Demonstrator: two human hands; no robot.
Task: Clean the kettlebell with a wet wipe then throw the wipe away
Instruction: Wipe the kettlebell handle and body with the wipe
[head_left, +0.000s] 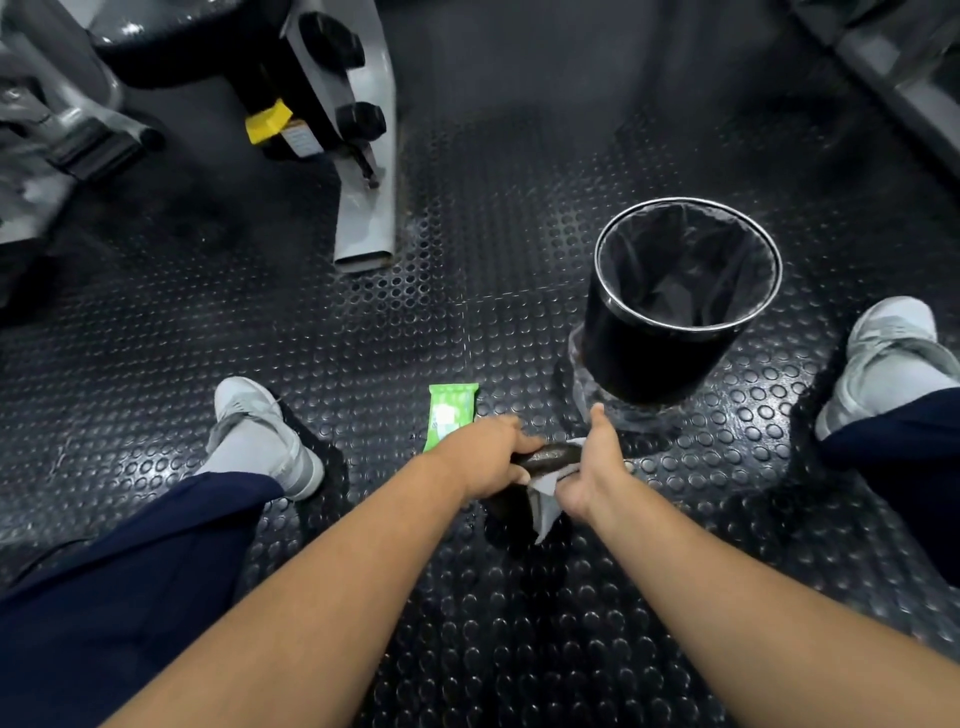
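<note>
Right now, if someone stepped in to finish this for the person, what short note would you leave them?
The left hand grips the kettlebell handle. The right hand holds the wet wipe against that handle. Green wipe pack lies on the floor just beyond the left hand; the lined bin stands ahead on the right. Done: wipe is out and on the handle. Left: finish wiping, then drop the wipe in the bin.

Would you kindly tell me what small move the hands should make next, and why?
Probably rub the wipe along the kettlebell with the right hand: that hand holds the wipe against it while the left hand grips it, so wiping looks unfinished.
</note>
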